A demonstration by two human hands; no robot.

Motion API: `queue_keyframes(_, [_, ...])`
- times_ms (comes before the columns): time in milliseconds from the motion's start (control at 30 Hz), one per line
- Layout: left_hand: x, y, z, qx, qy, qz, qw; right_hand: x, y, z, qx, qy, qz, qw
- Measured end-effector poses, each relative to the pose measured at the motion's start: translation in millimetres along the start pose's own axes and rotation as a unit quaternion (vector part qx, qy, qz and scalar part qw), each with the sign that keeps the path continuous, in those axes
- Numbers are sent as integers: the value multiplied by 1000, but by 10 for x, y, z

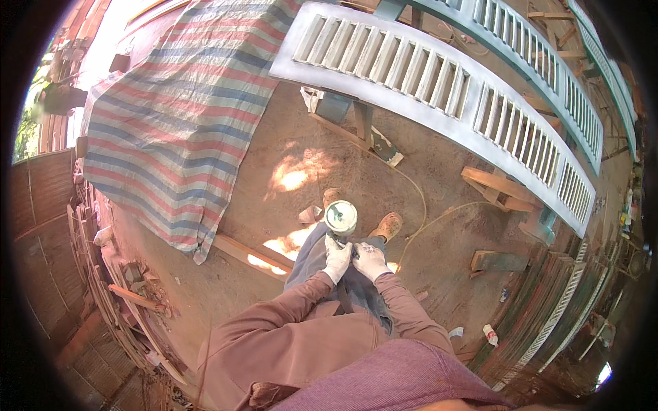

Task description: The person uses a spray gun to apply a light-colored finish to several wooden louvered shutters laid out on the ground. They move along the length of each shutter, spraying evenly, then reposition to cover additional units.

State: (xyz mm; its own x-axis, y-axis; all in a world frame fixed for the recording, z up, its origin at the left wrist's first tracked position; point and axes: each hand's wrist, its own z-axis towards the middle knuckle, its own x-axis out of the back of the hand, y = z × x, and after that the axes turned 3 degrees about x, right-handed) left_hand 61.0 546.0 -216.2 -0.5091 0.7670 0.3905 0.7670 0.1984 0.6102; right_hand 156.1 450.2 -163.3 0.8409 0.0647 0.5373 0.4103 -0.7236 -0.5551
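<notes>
In front of my body I hold a spray gun, its round paint cup (340,217) uppermost and smeared white and green inside. My left hand (336,262), in a white glove, is closed around the dark part just below the cup. Close beside it my right hand (371,261), gloved too, has its fingers closed on the gun's dark lower part. The gloves hide most of the gun's body. Ahead and to the right, apart from my hands, a long louvred shutter panel (473,118) with a white coat lies raised on supports.
More louvred panels (548,58) lie behind the white one. A striped tarp (175,130) covers something at the left. Wooden trestle pieces (499,188), a thin hose (419,185) and a timber (253,253) are on the floor. Stacked slatted panels (548,312) stand at the right.
</notes>
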Motion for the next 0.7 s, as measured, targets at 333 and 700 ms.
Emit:
queue_keyframes(333, [-139,55,-206,-86,-38,66,993,-269,311,-148,-78,-42,53,995])
queue_keyframes(700, [112,566,-233,-88,-102,46,990,-86,182,-70,-66,-35,124,989])
